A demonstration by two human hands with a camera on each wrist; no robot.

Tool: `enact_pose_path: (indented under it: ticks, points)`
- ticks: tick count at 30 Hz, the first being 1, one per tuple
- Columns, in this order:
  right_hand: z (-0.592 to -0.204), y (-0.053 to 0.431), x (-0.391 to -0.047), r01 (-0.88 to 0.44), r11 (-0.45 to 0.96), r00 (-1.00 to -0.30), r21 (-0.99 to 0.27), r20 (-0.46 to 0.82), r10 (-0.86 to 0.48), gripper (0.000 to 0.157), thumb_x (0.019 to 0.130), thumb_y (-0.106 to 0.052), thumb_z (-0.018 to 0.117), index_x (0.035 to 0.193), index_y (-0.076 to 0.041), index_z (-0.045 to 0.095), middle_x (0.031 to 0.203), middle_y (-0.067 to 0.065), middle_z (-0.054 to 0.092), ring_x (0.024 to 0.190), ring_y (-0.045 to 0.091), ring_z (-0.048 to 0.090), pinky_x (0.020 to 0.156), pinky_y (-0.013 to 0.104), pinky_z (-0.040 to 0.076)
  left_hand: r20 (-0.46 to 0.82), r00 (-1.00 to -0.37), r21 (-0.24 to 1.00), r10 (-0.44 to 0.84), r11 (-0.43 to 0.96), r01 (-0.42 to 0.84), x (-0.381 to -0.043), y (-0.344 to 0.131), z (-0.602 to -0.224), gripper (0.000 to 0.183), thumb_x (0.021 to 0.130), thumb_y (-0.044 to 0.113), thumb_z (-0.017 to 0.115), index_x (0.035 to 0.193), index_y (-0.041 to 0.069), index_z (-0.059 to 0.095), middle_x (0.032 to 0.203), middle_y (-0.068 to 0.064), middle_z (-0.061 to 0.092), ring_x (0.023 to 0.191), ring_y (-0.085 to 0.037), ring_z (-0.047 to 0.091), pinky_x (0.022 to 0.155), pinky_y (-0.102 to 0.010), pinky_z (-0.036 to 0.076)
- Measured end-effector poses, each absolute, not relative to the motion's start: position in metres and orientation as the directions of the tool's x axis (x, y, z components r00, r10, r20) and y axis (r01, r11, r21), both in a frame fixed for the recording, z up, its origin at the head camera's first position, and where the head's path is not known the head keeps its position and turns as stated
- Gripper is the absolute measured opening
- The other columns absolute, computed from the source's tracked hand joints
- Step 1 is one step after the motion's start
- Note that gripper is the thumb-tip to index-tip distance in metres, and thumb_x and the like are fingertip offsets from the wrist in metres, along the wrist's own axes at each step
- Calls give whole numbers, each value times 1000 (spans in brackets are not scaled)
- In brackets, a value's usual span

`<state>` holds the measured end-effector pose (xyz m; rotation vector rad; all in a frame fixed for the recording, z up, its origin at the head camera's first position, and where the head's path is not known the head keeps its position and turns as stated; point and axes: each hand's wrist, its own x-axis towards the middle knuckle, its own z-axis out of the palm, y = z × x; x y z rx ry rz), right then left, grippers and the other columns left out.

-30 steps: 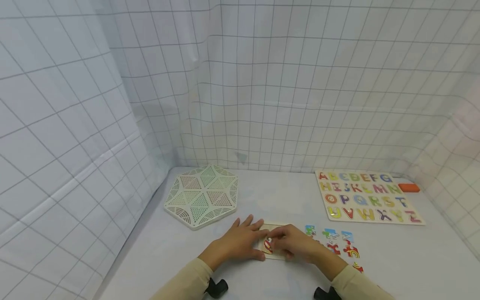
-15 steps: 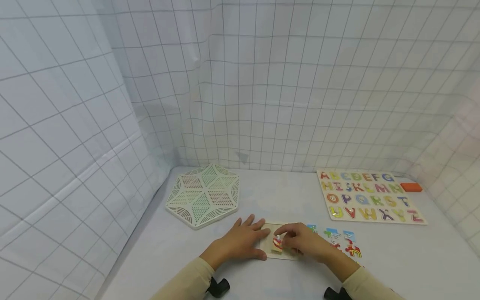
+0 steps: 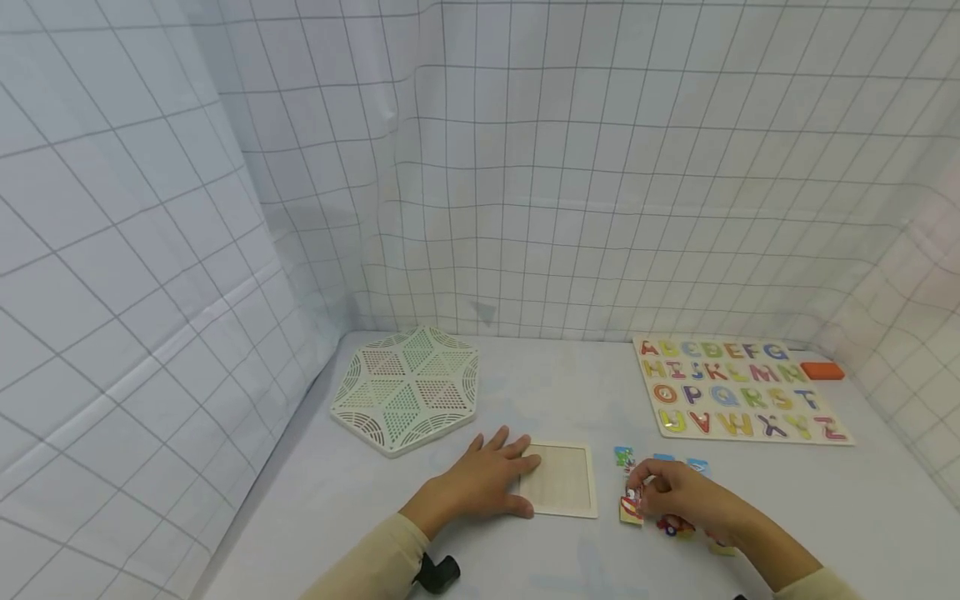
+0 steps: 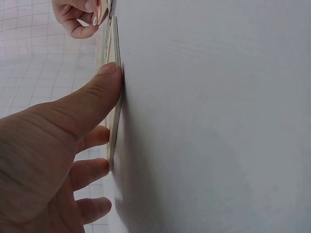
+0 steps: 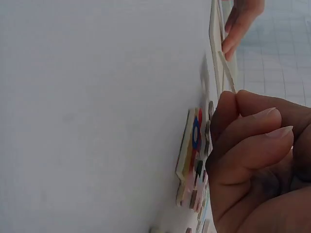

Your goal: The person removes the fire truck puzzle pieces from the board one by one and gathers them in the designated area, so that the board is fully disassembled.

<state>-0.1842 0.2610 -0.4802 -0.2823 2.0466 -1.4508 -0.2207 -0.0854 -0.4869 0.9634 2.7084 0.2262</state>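
A square wooden puzzle tray [image 3: 594,487] lies flat with its pale base bare. My left hand [image 3: 480,483] rests at its left side, fingers spread over the rim. In the left wrist view the thumb [image 4: 97,94] presses the tray's near edge. To the right of the tray, my right hand [image 3: 693,500] pinches a jigsaw piece [image 3: 631,510] with red and yellow on it between thumb and forefinger. The right wrist view shows that piece edge-on, tilted [image 5: 227,72]. Other jigsaw pieces [image 3: 676,526] lie on the table under and around this hand, partly hidden by it.
A hexagonal board [image 3: 408,392] with many small holes stands back left. At the back right lies an alphabet board [image 3: 731,398], an orange block [image 3: 822,371] beside it. White gridded curtains [image 3: 525,208] enclose the table [image 3: 525,383] at the back and sides.
My right hand has lifted the jigsaw piece off the tray and carried it right, over to the loose pieces. The left hand has stayed on the tray.
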Motion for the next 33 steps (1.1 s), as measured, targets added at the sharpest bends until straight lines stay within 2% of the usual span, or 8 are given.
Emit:
enact_pose_path:
  ticks: [4,12,27,33]
  points:
    - [-483,257,-178,127,395,-784,-910,-336,-522,24,97,-13,66,112,3,59,71,1,53,55,11,42,45,23,33,-183,-747,230,639,766,600,-221,-85,-487,79,85,65,69,153,32,48,166,1,31,155,-35,21,119,-64,23]
    - [-478,253,-174,111,434,-802,-894,-338,-493,22,92,-7,67,110,3,60,71,0,51,54,10,40,46,23,33,-185,-747,232,638,767,598,-219,-85,-484,79,85,65,70,153,32,48,166,2,32,155,-35,21,119,-63,23]
    - [-482,255,-174,113,440,-803,-891,-343,-487,19,91,-12,73,103,1,66,76,1,57,56,10,41,47,21,34,-185,-746,245,639,765,595,-219,-84,-485,79,85,64,70,153,32,48,166,1,31,155,-35,21,119,-63,22]
    - [-479,256,-176,103,467,-804,-878,-350,-481,19,92,-14,72,106,-1,67,80,3,59,58,11,45,48,21,37,-186,-746,237,640,766,598,-219,-84,-485,78,85,64,69,153,32,48,166,1,31,155,-35,20,119,-63,22]
